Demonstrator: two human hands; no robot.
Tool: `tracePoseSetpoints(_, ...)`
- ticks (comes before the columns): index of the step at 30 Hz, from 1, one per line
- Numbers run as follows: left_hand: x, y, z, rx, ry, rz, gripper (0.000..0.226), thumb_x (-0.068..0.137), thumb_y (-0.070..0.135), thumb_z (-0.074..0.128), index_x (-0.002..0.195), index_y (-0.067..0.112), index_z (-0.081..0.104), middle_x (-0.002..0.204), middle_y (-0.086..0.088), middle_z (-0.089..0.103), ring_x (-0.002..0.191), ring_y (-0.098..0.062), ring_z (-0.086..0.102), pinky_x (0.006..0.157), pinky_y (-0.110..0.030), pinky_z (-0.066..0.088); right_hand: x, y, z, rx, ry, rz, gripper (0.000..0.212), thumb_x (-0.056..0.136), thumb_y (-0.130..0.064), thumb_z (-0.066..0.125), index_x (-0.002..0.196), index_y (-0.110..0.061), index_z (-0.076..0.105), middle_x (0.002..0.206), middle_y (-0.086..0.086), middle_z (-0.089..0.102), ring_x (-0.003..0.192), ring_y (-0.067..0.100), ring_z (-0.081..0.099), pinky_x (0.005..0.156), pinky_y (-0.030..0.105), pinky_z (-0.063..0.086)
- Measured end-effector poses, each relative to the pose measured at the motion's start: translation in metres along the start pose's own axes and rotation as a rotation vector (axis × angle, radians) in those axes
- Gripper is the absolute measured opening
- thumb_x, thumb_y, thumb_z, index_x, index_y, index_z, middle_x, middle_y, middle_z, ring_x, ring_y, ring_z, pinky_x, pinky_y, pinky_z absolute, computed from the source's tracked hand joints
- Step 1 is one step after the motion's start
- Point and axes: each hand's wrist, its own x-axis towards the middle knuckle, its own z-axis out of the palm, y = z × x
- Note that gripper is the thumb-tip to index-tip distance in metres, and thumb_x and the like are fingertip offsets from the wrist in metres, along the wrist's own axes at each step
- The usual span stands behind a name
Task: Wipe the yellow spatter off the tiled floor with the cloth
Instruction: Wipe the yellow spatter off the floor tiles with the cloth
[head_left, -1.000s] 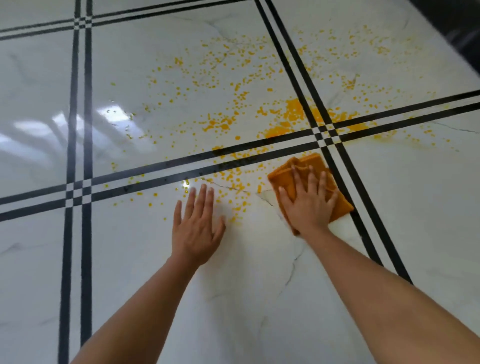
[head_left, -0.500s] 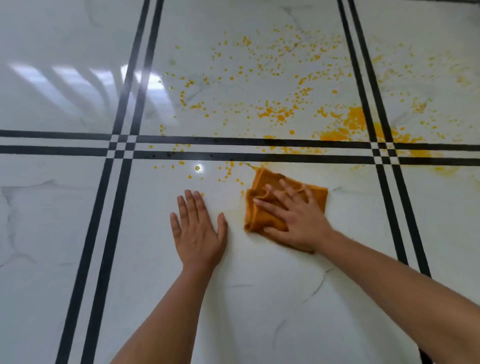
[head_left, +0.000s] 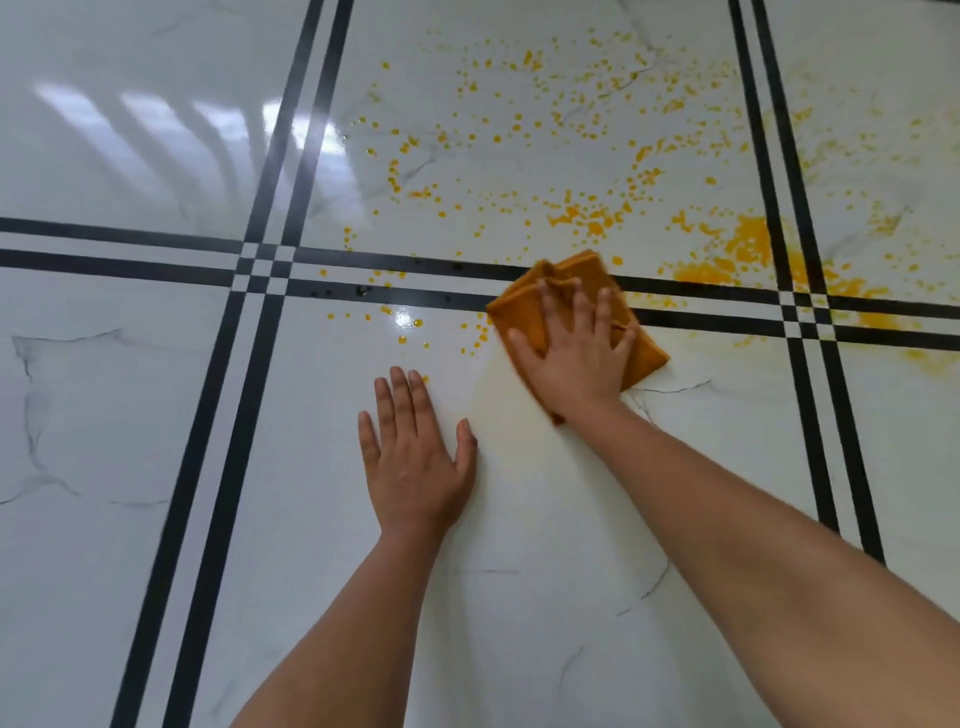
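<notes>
An orange folded cloth (head_left: 530, 306) lies on the white marble floor across the black double grout lines. My right hand (head_left: 576, 353) presses flat on it with fingers spread. My left hand (head_left: 415, 457) rests flat on the bare tile to the left and nearer to me, fingers straight. Yellow spatter (head_left: 587, 218) dots the tile beyond the cloth, with a dense patch (head_left: 748, 249) at the right near the line crossing. A few drops (head_left: 402, 340) remain just beyond my left hand. A pale smeared streak (head_left: 498, 395) runs between my hands.
The floor is glossy white tile (head_left: 104, 415) with paired black lines crossing at the left (head_left: 262, 270) and at the right (head_left: 802, 312). Window glare (head_left: 208, 130) reflects at the upper left. Fainter yellow specks (head_left: 883, 156) spread over the far right tile.
My right hand has pushed the cloth away from me and to the right, up onto the black lines. My left hand stays planted on the tile.
</notes>
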Motion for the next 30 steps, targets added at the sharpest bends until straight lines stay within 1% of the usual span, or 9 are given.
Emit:
tracePoseSetpoints(4,-0.001,-0.002,-0.006,-0.024,-0.049,0.026,0.075,0.086,0.053,0.014,0.148,0.011,0.008,0.156,-0.008,0.007,0.143,-0.018,-0.003,0.113,-0.039,-0.003,-0.038,0.024,0.005,-0.139,-0.062,-0.418,0.069,0.077,-0.075,0.011,0.140,-0.052,-0.006,0.159,-0.004,0.001,0.145,0.024,-0.005,0.111,0.061,0.004)
tracePoseSetpoints(9,0.001,-0.013,-0.013,-0.022,-0.070,0.011,0.076,0.081,0.054,0.003,0.148,0.018,-0.002,0.157,0.001,-0.005,0.143,-0.016,-0.010,0.112,-0.039,-0.009,-0.011,-0.013,0.002,-0.038,-0.042,-0.076,0.065,0.086,-0.069,0.020,0.144,-0.048,-0.001,0.159,-0.001,-0.001,0.145,0.028,-0.009,0.109,0.060,-0.004)
tracePoseSetpoints(13,0.003,-0.048,-0.019,0.004,-0.075,0.024,0.073,0.082,0.054,0.000,0.148,0.023,-0.004,0.157,0.001,-0.008,0.142,-0.016,-0.014,0.112,-0.040,-0.011,-0.064,-0.013,0.020,-0.114,-0.020,-0.492,0.065,0.083,-0.068,0.016,0.144,-0.046,0.010,0.158,0.000,0.011,0.145,0.028,0.003,0.109,0.065,0.007)
tracePoseSetpoints(15,0.002,-0.060,-0.023,0.014,-0.074,0.019,0.072,0.083,0.054,-0.001,0.147,0.023,-0.006,0.156,0.003,-0.010,0.141,-0.014,-0.016,0.112,-0.041,-0.012,-0.048,-0.002,0.013,-0.125,-0.060,-0.449,0.066,0.081,-0.072,0.013,0.142,-0.050,0.000,0.159,-0.003,0.004,0.145,0.024,-0.004,0.111,0.061,0.001)
tracePoseSetpoints(18,0.012,-0.072,-0.028,-0.004,-0.030,-0.047,0.072,0.083,0.055,-0.001,0.148,0.022,-0.003,0.157,0.005,-0.006,0.142,-0.015,-0.014,0.112,-0.040,-0.012,-0.015,-0.044,0.008,-0.033,-0.064,-0.097,0.065,0.086,-0.069,0.019,0.144,-0.049,-0.003,0.159,-0.001,-0.005,0.144,0.027,-0.011,0.109,0.060,-0.005)
tracePoseSetpoints(19,0.018,-0.075,-0.029,-0.009,-0.019,-0.058,0.072,0.083,0.054,-0.001,0.148,0.023,-0.002,0.157,0.005,-0.006,0.142,-0.015,-0.014,0.111,-0.040,-0.012,-0.017,-0.059,0.010,-0.021,-0.050,-0.098,0.065,0.087,-0.068,0.019,0.144,-0.047,-0.002,0.159,0.000,-0.005,0.144,0.029,-0.011,0.109,0.061,-0.005)
tracePoseSetpoints(23,0.042,-0.092,-0.033,0.008,-0.003,-0.078,0.072,0.083,0.054,-0.002,0.148,0.024,-0.003,0.157,0.005,-0.006,0.143,-0.016,-0.013,0.112,-0.041,-0.009,-0.030,-0.061,0.019,-0.160,-0.066,-0.500,0.067,0.077,-0.072,0.005,0.141,-0.052,-0.004,0.159,-0.005,-0.003,0.145,0.023,-0.010,0.110,0.058,-0.004)
tracePoseSetpoints(27,0.078,-0.105,-0.041,-0.023,0.044,-0.121,0.068,0.087,0.051,0.007,0.148,0.022,-0.002,0.157,0.004,-0.005,0.143,-0.016,-0.010,0.113,-0.041,-0.008,0.019,-0.103,0.011,-0.026,-0.026,-0.158,0.063,0.087,-0.068,0.020,0.144,-0.049,0.001,0.159,-0.003,-0.002,0.145,0.027,-0.009,0.109,0.060,-0.003)
tracePoseSetpoints(30,0.106,-0.115,-0.050,-0.044,0.077,-0.125,0.068,0.088,0.051,0.009,0.148,0.022,-0.001,0.157,0.003,-0.004,0.143,-0.016,-0.009,0.113,-0.041,-0.008,0.010,-0.117,0.022,-0.124,-0.014,-0.474,0.065,0.081,-0.071,0.013,0.141,-0.051,-0.004,0.159,-0.004,-0.003,0.145,0.025,-0.008,0.110,0.060,-0.001)
